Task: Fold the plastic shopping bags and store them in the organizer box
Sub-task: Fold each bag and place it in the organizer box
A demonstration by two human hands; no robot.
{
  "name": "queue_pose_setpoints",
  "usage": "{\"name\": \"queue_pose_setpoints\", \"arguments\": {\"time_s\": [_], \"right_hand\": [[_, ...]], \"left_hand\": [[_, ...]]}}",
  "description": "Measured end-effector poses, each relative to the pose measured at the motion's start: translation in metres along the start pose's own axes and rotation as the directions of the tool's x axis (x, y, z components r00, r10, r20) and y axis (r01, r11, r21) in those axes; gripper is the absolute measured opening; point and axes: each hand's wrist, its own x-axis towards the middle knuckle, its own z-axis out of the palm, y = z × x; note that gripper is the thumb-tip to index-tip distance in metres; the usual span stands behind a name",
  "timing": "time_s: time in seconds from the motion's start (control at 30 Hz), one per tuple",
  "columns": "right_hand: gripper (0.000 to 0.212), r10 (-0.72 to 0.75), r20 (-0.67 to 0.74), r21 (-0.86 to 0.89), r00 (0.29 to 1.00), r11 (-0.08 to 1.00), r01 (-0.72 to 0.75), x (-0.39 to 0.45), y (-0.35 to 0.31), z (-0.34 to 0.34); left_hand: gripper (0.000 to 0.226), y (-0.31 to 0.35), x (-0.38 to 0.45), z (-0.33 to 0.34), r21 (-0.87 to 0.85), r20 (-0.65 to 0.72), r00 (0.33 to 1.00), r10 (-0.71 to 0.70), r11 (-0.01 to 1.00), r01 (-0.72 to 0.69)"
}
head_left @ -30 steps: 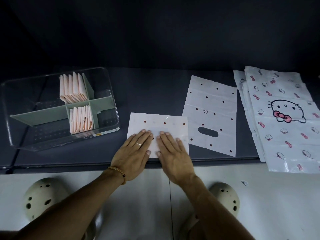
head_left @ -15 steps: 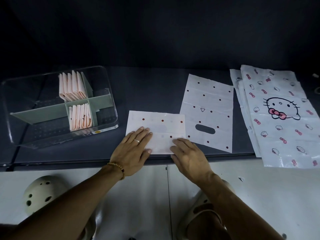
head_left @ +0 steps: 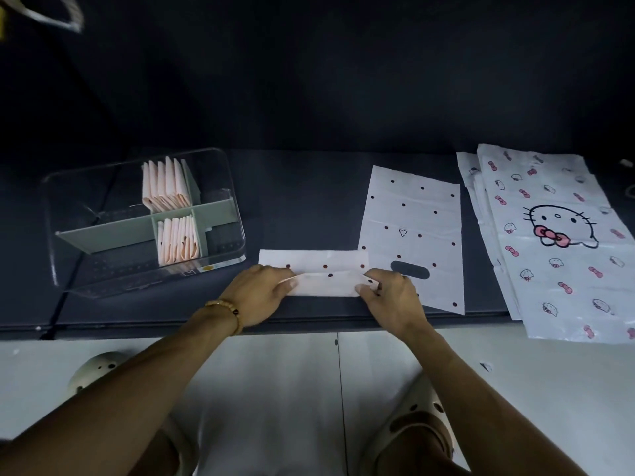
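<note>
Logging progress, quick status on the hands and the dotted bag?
Both hands pinch the dotted bag, near edge lifted mid-fold. Nothing obstructing.

No words or numbers can be read. The spread dotted bag (head_left: 412,235) bears a small triangle sign. The label (head_left: 220,266) on the organizer box (head_left: 103,187) is too blurred to read.

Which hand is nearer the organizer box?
Left. The left hand is just right of the organizer box; the right hand is farther right, across the dotted bag.
</note>
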Motion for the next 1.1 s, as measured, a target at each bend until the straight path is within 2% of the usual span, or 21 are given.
{"name": "queue_pose_setpoints", "arguments": {"time_s": [0.1, 0.2, 0.3, 0.4, 0.5, 0.73, 0.83, 0.93, 1.03, 1.1], "right_hand": [[0.017, 0.075, -0.008, -0.031, 0.997, 0.997, -0.075, 0.005, -0.003, 0.002], [0.038, 0.132, -0.049, -0.072, 0.99, 0.988, -0.135, 0.01, -0.008, 0.007], [0.042, 0.19, -0.054, -0.113, 0.98, 0.974, -0.195, 0.016, -0.013, 0.012], [0.043, 0.236, -0.042, -0.126, 0.971, 0.963, -0.24, 0.023, -0.013, 0.016], [0.044, 0.268, -0.038, -0.12, 0.963, 0.955, -0.271, 0.028, -0.014, 0.017], [0.051, 0.319, -0.022, -0.078, 0.948, 0.944, -0.319, 0.035, -0.015, 0.012], [0.052, 0.332, 0.014, -0.051, 0.943, 0.942, -0.331, 0.038, -0.014, 0.009], [0.051, 0.331, 0.033, -0.053, 0.943, 0.943, -0.329, 0.04, -0.014, 0.006], [0.05, 0.332, 0.051, -0.041, 0.942, 0.943, -0.331, 0.042, -0.015, 0.005], [0.05, 0.334, 0.057, -0.022, 0.941, 0.943, -0.333, 0.044, -0.013, 0.005]], "left_hand": [[0.021, -0.006, -0.007, -0.003, -0.225, -0.074, 0.986, -0.152, 0.965, 0.132], [0.025, -0.01, -0.007, 0.003, -0.275, -0.132, 0.944, -0.301, 0.926, 0.257], [0.032, -0.011, -0.002, 0.008, -0.225, -0.206, 0.899, -0.386, 0.913, 0.34], [0.042, -0.01, 0.004, 0.01, -0.021, -0.269, 0.861, -0.432, 0.896, 0.443], [0.046, -0.007, 0.009, 0.013, 0.102, -0.313, 0.85, -0.425, 0.874, 0.474], [0.047, -0.009, 0.012, 0.012, 0.078, -0.331, 0.808, -0.488, 0.839, 0.539], [0.036, -0.007, 0.002, 0.013, 0.116, -0.41, 0.825, -0.388, 0.875, 0.469], [0.036, -0.009, -0.01, 0.02, 0.323, -0.431, 0.897, -0.099, 0.911, 0.256], [0.044, -0.018, -0.014, 0.029, 0.415, -0.326, 0.914, 0.24, 0.905, -0.09], [0.048, -0.025, -0.011, 0.032, 0.373, -0.223, 0.934, 0.28, 0.909, -0.184]]}}
